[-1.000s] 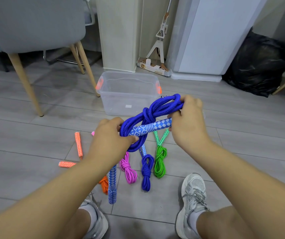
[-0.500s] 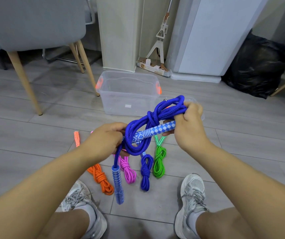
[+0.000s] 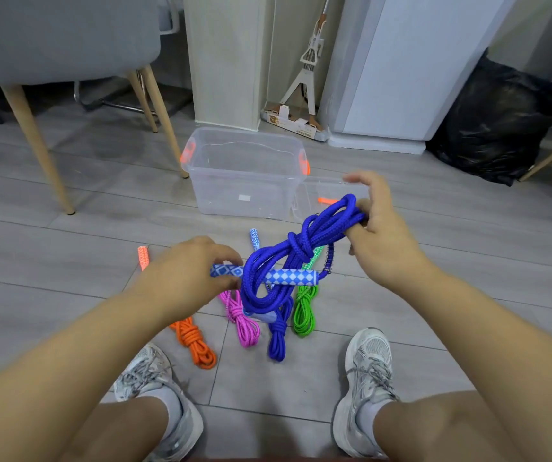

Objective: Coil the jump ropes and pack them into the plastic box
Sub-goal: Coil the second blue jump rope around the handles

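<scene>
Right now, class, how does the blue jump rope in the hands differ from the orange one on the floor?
The blue rope is held up: left hand pinches its handle, right hand holds its loops; the orange rope lies on the floor. The blue rope's coil hangs loose; the orange rope's is bundled tight. Both are knotted.

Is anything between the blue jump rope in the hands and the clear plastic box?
Nothing visible does. The blue jump rope is held above the floor; the plastic box stands open just beyond it, its lid lying off at its right. The coiled ropes on the floor lie nearer the person.
</scene>
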Demonstrator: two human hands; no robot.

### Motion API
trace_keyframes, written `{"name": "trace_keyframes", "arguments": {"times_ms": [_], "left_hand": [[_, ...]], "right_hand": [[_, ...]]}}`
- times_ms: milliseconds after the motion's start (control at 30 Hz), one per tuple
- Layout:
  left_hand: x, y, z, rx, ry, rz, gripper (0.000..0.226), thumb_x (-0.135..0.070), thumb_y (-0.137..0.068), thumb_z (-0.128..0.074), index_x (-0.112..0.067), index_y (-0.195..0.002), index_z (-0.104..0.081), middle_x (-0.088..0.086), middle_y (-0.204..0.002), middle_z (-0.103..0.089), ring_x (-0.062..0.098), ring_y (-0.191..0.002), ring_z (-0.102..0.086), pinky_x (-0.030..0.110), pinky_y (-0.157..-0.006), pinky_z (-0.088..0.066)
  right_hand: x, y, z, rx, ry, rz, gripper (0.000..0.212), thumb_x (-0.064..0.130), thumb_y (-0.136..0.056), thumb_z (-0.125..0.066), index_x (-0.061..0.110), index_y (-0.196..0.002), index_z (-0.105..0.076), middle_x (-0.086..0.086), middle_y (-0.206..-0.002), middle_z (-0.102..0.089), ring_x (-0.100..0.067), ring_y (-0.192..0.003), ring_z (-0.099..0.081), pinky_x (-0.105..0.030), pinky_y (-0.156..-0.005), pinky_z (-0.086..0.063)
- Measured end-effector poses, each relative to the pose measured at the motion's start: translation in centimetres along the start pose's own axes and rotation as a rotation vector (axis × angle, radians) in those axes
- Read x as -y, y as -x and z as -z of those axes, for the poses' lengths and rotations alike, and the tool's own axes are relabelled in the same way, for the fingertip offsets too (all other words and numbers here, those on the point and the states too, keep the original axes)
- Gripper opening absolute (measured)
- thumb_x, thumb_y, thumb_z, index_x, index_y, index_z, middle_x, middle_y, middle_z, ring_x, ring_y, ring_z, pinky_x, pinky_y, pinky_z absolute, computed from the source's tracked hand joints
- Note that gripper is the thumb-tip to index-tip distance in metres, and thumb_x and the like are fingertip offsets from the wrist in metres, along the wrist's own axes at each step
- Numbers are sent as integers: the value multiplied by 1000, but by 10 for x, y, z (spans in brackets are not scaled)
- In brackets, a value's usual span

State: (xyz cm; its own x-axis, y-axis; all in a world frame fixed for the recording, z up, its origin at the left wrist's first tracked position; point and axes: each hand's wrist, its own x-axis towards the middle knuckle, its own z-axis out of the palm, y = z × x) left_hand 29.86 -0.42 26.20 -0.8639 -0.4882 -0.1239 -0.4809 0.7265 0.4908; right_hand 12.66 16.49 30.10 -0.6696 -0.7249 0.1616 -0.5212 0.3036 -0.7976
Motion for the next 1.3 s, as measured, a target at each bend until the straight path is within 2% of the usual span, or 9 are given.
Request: {"name": "trace_keyframes", "arguments": {"times_ms": [133, 367, 500, 567, 800, 933, 1067, 1200, 1300], "left_hand": [[0, 0, -5, 38, -243, -46, 31, -51, -89, -51, -39, -117, -56, -11, -117, -52, 17, -107, -51, 36, -90, -45], [18, -4, -4, 115, -133, -50, 17, -30, -94, -50, -18, -106, -52, 2, -100, -55, 20, -91, -48, 30, -73, -33], [29, -2, -7, 159, -131, -89, 34, -43, -96, -42, -42, -129, -41, 0, -118, -55, 23, -109, -52, 36, -92, -42], [28, -2, -10, 165, -233, -70, 42, -58, -92, -34, -51, -134, -34, -2, -124, -52, 22, -115, -50, 37, -95, -42], [31, -4, -16, 102, -412, -71, 38, -51, -95, -36, -36, -129, -43, -6, -129, -48, 22, -115, -51, 37, -91, -44], [34, -3, -20, 98, -385, -79, 34, -45, -96, -40, -28, -124, -47, -5, -123, -50, 21, -111, -53, 34, -86, -44], [33, -4, -26, 96, -343, -105, 18, -36, -95, -45, -20, -103, -45, 0, -109, -49, 24, -100, -53, 33, -75, -40], [31, -4, -25, 99, -218, -111, 13, -30, -93, -50, -21, -95, -40, 1, -95, -49, 27, -90, -52, 35, -74, -41], [30, 0, -19, 65, -170, -121, 21, -51, -90, -47, -35, -101, -43, -5, -87, -57, 22, -80, -55, 35, -73, -47]], "right_hand": [[-4, -2, 4, 13, 91, 76, 58, -7, -82, -45, 50, -90, -52, 14, -75, -56, -5, -55, -48, -19, -55, -45], [-14, -2, 16, 36, 427, 61, 25, -7, -75, -54, 18, -75, -53, 3, -69, -52, -29, -70, -59, -36, -64, -49], [-22, 2, 17, 170, 579, 114, 29, -7, -77, -54, 22, -78, -48, 4, -75, -46, -26, -77, -48, -32, -65, -33], [-22, 4, 14, 237, 600, 79, 33, -10, -76, -50, 23, -79, -45, -7, -84, -54, -30, -81, -55, -36, -70, -43], [-17, 14, 1, 286, 195, -100, 37, -16, -74, -49, 21, -74, -52, -20, -93, -65, -28, -78, -68, -24, -67, -53], [-15, 13, 2, 340, -157, -294, 9, 10, -62, -58, 10, -70, -63, -23, -84, -60, -28, -75, -62, -41, -78, -55], [-18, 12, -7, 200, 131, -229, 25, 29, -70, -81, 15, -65, -60, -4, -65, -58, -14, -56, -50, -30, -61, -46], [-26, 11, -9, 196, 159, -221, 45, 10, -62, -84, 25, -77, -44, -4, -86, -60, -27, -75, -59, -40, -71, -50], [-32, 9, 2, 249, 276, -180, 29, 7, -69, -79, 22, -79, -56, 0, -78, -63, -23, -74, -60, -33, -71, -48]]}}
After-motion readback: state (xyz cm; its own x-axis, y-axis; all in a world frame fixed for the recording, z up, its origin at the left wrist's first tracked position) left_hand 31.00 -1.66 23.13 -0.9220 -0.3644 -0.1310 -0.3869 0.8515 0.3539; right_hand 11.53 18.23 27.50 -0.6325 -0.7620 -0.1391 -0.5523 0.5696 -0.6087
